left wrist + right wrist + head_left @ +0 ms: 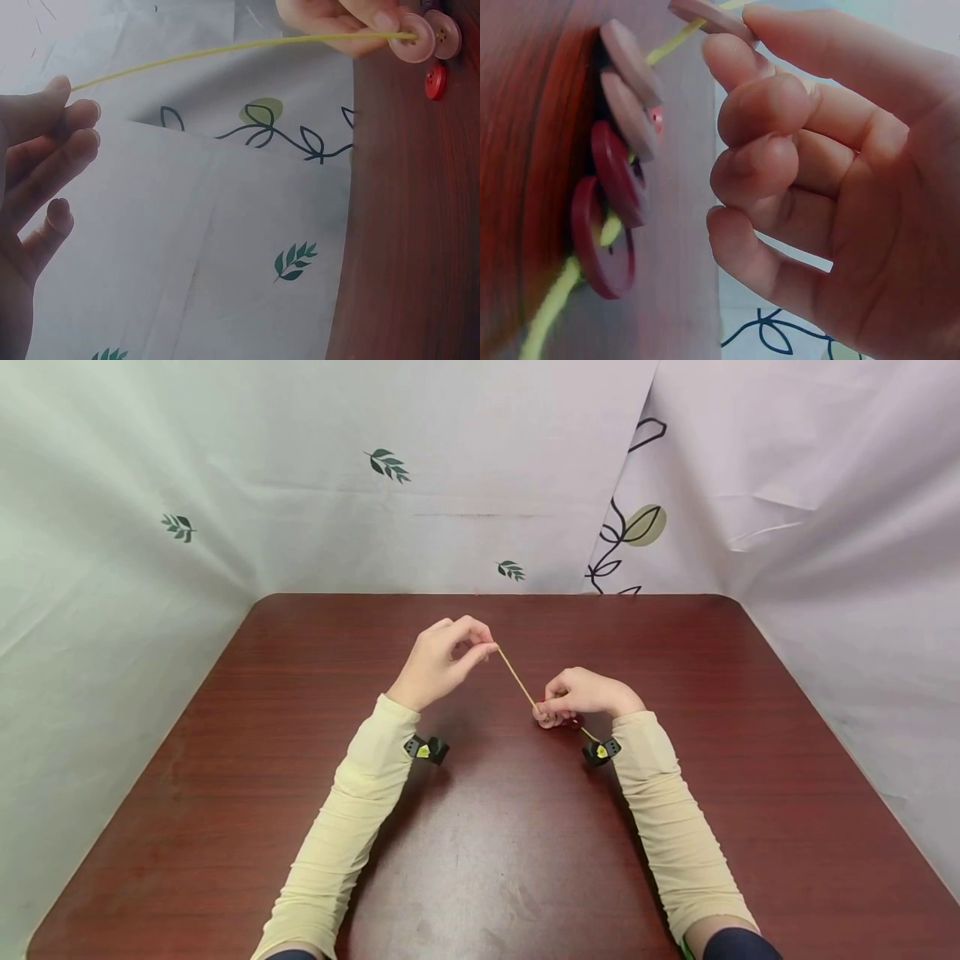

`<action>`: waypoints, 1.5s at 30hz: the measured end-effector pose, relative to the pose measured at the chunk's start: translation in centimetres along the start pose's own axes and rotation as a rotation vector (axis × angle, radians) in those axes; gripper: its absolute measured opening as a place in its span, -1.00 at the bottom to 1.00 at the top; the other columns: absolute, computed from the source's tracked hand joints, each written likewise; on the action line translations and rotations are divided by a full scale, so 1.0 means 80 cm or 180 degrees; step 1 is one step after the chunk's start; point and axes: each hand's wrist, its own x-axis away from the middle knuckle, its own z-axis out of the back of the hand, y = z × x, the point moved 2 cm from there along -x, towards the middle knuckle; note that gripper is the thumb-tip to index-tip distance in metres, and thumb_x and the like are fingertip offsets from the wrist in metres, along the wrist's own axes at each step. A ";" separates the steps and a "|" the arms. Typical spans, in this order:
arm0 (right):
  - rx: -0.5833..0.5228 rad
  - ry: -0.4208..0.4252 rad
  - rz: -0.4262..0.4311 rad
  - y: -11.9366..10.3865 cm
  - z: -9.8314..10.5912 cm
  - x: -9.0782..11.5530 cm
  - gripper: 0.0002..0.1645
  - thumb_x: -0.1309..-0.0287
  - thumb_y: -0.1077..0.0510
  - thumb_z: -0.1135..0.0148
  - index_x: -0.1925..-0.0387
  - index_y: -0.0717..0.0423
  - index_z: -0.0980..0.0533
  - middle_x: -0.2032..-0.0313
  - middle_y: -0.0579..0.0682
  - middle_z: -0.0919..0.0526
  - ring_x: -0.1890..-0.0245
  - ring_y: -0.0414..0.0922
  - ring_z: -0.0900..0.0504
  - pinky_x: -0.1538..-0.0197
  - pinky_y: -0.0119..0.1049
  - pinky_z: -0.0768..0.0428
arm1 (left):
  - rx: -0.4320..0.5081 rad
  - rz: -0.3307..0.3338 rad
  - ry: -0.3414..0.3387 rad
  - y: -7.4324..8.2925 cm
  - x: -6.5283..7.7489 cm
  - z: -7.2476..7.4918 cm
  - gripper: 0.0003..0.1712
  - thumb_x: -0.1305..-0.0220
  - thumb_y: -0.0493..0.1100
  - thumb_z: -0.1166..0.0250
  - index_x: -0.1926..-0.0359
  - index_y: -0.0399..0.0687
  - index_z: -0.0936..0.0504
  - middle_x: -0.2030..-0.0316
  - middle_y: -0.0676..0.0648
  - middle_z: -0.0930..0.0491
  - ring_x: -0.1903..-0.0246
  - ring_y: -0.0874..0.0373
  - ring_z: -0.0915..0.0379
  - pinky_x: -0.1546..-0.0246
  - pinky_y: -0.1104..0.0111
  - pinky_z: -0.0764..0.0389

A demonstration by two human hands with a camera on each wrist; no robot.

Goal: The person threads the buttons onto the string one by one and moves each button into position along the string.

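My left hand (442, 660) pinches the end of a yellow string (515, 677) between thumb and fingertip, raised over the table. From there the string slants down, taut, to my right hand (592, 692). In the right wrist view that hand pinches a pink button (724, 21) by its edge, with the string running through it. Along the string below sit two more pinkish buttons (630, 56) and two dark red buttons (615, 169), tilted and close together at the tabletop. A small bright red button (435, 81) shows beside the pink ones in the left wrist view.
The brown wooden table (465, 860) has rounded far corners. White cloth (300, 460) with leaf prints hangs behind it and along both sides. A small black camera (427, 749) is strapped at each wrist, over pale yellow sleeves.
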 end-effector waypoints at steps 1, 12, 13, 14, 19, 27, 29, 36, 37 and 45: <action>0.0009 -0.0001 -0.0004 0.001 0.000 0.000 -0.67 -0.21 0.13 -0.21 0.61 0.23 -0.54 0.72 -0.05 -0.46 0.65 -0.19 -0.44 0.48 -0.38 -0.43 | 0.0007 0.0011 -0.0001 0.000 0.000 0.000 -0.85 -0.11 -0.31 -0.41 0.35 -0.17 -0.57 0.54 -0.03 -0.64 0.36 0.10 -0.51 0.34 0.29 -0.61; 0.0083 0.0305 -0.0052 0.002 0.006 0.001 -0.63 -0.25 0.10 -0.17 0.62 0.23 -0.52 0.75 -0.17 -0.40 0.67 -0.25 -0.40 0.47 -0.38 -0.38 | -0.0087 0.0037 -0.0062 0.002 0.000 -0.003 -0.87 -0.14 -0.25 -0.40 0.35 -0.13 -0.58 0.55 0.00 -0.64 0.41 0.15 -0.44 0.34 0.43 -0.52; 0.0107 0.0368 -0.0035 0.001 0.007 0.001 -0.64 -0.25 0.10 -0.16 0.60 0.22 -0.52 0.75 -0.18 -0.39 0.66 -0.25 -0.40 0.45 -0.37 -0.38 | -0.0104 0.0030 -0.0061 0.002 0.000 -0.004 -0.87 -0.14 -0.24 -0.40 0.35 -0.12 -0.58 0.55 0.01 -0.64 0.42 0.16 -0.43 0.34 0.43 -0.50; 0.0118 0.0429 -0.0014 -0.001 0.008 0.001 -0.65 -0.26 0.09 -0.15 0.58 0.22 -0.53 0.73 -0.19 -0.38 0.64 -0.24 -0.40 0.43 -0.36 -0.38 | -0.0113 0.0023 -0.0060 0.001 0.000 -0.004 -0.87 -0.14 -0.24 -0.40 0.35 -0.11 -0.58 0.55 0.01 -0.63 0.42 0.17 -0.42 0.35 0.43 -0.49; 0.0061 0.0754 0.0120 -0.009 0.013 0.002 -0.75 -0.29 0.08 -0.15 0.41 0.16 -0.57 0.64 -0.12 -0.45 0.55 -0.19 -0.44 0.34 -0.31 -0.41 | -0.0130 -0.0010 -0.0069 0.001 0.001 -0.005 -0.87 -0.14 -0.24 -0.40 0.35 -0.11 -0.58 0.56 0.01 -0.63 0.44 0.16 -0.41 0.36 0.42 -0.46; -0.0547 0.1086 0.0403 -0.029 0.015 0.002 -0.78 -0.35 0.09 -0.12 0.11 0.13 -0.55 0.22 0.16 -0.68 0.17 0.10 -0.64 0.06 -0.23 -0.56 | -0.0125 0.0018 -0.0119 0.004 0.000 -0.006 -0.85 -0.14 -0.24 -0.41 0.35 -0.12 -0.57 0.55 -0.01 -0.64 0.43 0.07 -0.43 0.35 0.28 -0.51; -0.0787 0.1086 0.0556 -0.035 0.015 0.001 -0.74 -0.38 0.09 -0.08 0.02 0.12 -0.53 0.12 0.17 -0.66 0.09 0.10 -0.63 -0.01 -0.20 -0.57 | -0.0109 -0.0005 -0.0125 0.004 0.000 -0.005 -0.86 -0.14 -0.26 -0.40 0.35 -0.13 -0.57 0.55 -0.01 -0.63 0.43 0.07 -0.44 0.36 0.26 -0.51; -0.1477 0.0726 0.1169 -0.050 0.012 0.001 -0.60 -0.46 0.19 0.09 -0.23 0.22 -0.39 -0.03 0.28 -0.62 -0.04 -0.04 -0.64 -0.20 -0.09 -0.51 | -0.0150 -0.0149 -0.0208 0.000 0.002 -0.011 -0.88 -0.17 -0.28 -0.37 0.33 -0.17 -0.56 0.52 -0.06 -0.62 0.44 0.04 -0.49 0.36 0.28 -0.52; -0.1517 0.0714 0.1191 -0.050 0.012 0.001 -0.60 -0.45 0.18 0.08 -0.23 0.21 -0.39 -0.01 0.27 -0.64 -0.03 -0.07 -0.65 -0.20 -0.12 -0.51 | -0.0170 -0.0159 -0.0218 0.000 0.002 -0.012 -0.88 -0.17 -0.27 -0.37 0.33 -0.16 -0.56 0.51 -0.06 -0.62 0.45 0.04 -0.49 0.36 0.28 -0.51; -0.1503 0.0866 0.0959 -0.048 0.016 0.008 -0.66 -0.39 0.12 -0.05 -0.13 0.11 -0.49 0.37 0.02 -0.65 0.23 0.04 -0.63 -0.04 -0.23 -0.54 | -0.0210 -0.0119 -0.0339 -0.002 0.002 -0.017 -0.87 -0.18 -0.25 -0.37 0.33 -0.13 -0.55 0.54 -0.02 -0.60 0.45 0.02 -0.47 0.35 0.32 -0.49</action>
